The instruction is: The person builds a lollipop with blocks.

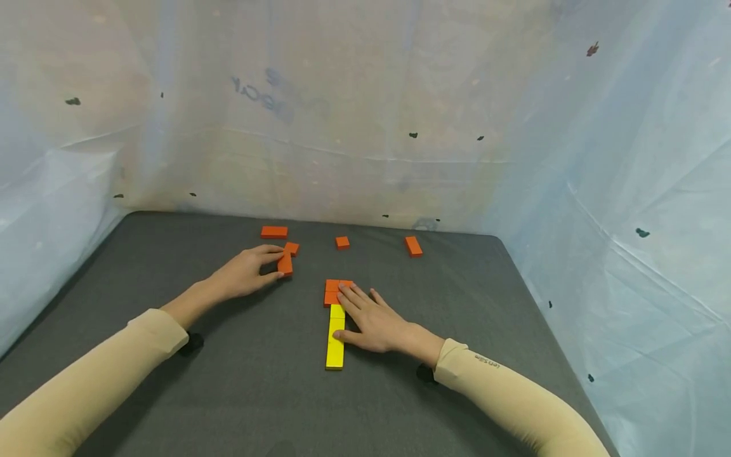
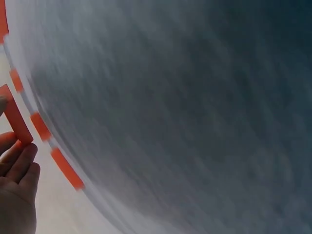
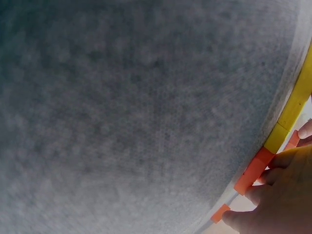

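Note:
My left hand (image 1: 242, 273) pinches an oblong orange block (image 1: 285, 265) between thumb and fingers. In the left wrist view the same block (image 2: 18, 119) is tilted in the fingers. A small orange block (image 1: 292, 248) lies just beyond it. Near the middle of the table, several orange blocks (image 1: 332, 297) sit together as a flat square. From its near side runs a yellow strip (image 1: 335, 349) of a short piece and a longer one, lined up end to end. My right hand (image 1: 374, 325) lies spread, fingertips on the orange square's right side and thumb at the yellow strip.
Toward the back of the dark grey table (image 1: 251, 393) lie an oblong orange block (image 1: 275, 232), a small square one (image 1: 342, 243) and another oblong one (image 1: 414, 246). Translucent plastic sheeting (image 1: 354, 95) hangs behind the table and along its sides.

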Action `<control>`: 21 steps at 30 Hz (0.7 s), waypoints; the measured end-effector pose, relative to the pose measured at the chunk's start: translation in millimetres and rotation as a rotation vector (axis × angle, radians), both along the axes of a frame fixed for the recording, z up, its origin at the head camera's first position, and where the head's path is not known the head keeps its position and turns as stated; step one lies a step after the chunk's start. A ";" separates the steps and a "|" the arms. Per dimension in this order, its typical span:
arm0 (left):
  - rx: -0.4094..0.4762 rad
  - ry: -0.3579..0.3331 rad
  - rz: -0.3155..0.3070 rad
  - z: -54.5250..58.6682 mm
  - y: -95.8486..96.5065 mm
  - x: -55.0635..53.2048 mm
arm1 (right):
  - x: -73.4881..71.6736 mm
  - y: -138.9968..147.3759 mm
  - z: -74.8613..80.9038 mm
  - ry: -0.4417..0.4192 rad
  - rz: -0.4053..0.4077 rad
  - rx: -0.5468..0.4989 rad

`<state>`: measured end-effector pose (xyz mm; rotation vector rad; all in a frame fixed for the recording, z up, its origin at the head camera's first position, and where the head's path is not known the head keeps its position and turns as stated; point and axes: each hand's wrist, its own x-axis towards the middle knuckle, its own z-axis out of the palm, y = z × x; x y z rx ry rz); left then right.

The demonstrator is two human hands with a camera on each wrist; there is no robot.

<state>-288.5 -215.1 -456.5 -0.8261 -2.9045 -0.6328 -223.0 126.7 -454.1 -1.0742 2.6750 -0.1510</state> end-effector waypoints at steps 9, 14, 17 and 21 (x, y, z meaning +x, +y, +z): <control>-0.039 0.018 -0.121 -0.4 36.5 10.0 | -0.6 -1.2 -1.1 -0.007 -0.015 0.007; -0.075 0.003 -0.145 -1.7 47.1 10.0 | -0.5 -1.3 -1.3 -0.014 -0.021 0.008; -0.093 -0.005 -0.153 -1.5 51.7 9.8 | -0.6 -1.3 -1.6 -0.014 -0.021 0.007; -0.126 -0.011 -0.164 -2.1 56.4 8.8 | -1.0 -1.2 -1.8 -0.011 -0.020 0.010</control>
